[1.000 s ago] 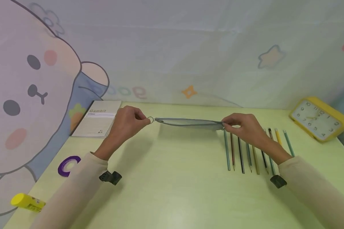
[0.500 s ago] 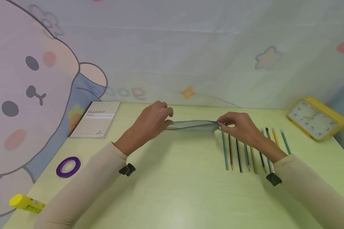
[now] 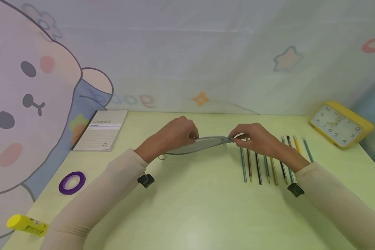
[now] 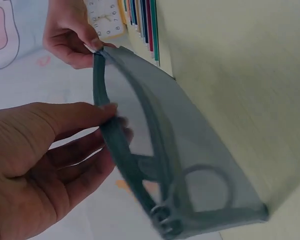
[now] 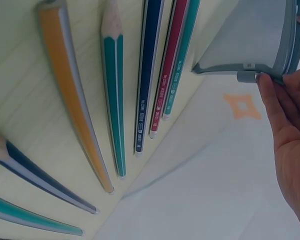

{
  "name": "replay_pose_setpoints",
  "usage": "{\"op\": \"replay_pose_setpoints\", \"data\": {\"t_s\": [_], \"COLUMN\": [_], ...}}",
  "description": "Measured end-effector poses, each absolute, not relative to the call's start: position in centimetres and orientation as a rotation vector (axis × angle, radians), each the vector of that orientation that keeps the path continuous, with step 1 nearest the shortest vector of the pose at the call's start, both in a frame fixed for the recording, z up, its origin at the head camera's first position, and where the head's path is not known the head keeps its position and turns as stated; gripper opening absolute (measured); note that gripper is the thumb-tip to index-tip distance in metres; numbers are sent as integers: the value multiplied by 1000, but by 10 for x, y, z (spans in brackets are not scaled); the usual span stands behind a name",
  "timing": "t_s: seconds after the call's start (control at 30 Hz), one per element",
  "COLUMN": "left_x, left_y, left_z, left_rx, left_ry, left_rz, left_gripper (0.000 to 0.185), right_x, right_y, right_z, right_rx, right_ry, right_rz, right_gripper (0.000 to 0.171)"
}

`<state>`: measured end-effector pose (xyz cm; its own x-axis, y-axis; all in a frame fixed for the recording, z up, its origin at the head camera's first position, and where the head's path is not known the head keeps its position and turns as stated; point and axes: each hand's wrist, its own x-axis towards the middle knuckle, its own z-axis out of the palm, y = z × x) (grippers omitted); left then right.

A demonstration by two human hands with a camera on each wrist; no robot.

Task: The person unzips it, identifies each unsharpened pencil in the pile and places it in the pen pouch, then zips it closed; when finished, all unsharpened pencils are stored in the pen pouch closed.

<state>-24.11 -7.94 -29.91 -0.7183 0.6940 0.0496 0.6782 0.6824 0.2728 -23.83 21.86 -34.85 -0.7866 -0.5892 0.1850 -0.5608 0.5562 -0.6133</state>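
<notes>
A translucent grey zipper pouch point(image 4: 190, 135) is held up over the table, its zipped mouth parted. My left hand point(image 3: 176, 133) pinches the far edge of that mouth between thumb and fingers, as the left wrist view shows closely. The pouch's end corner is pinched by my right hand point(image 3: 254, 137). A metal ring point(image 3: 162, 157) hangs at the left end of the zipper, below my left wrist. Several pencils point(image 5: 113, 100) lie side by side on the table under and beyond my right hand.
A Gambit notebook point(image 3: 101, 130) lies at the back left. Nearer on the left are a purple tape roll point(image 3: 62, 184) and a yellow glue stick point(image 3: 28, 225). At the back right stands a yellow alarm clock point(image 3: 339, 126). A printed curtain point(image 3: 181, 62) hangs behind the table point(image 3: 193, 208).
My left hand has let go of the ring, moved right and taken hold of the pouch's mouth edge. The mouth has widened. My right hand keeps its pinch, shifted slightly left in view.
</notes>
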Motion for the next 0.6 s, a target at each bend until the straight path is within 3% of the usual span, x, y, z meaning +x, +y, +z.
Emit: {"op": "replay_pose_setpoints", "data": {"t_s": [0.17,0.43,0.6], "left_x": [-244,-237,-232], "left_y": [-73,-78,-79], "left_z": [-299,-306,-309], "left_rx": [1208,1014,883], "left_ry": [2706,2621,2638], "left_rz": [502,684,800], "left_gripper": [15,15,13], "right_x": [-242,-245,-239], "right_y": [217,223,269], "right_z": [-348,-343,-321], "right_rx": [-1098,-1168,-894], "right_ry": [2725,2859,3056], "right_rz": [-984,-827,-775], "right_gripper": [22,34,37]}}
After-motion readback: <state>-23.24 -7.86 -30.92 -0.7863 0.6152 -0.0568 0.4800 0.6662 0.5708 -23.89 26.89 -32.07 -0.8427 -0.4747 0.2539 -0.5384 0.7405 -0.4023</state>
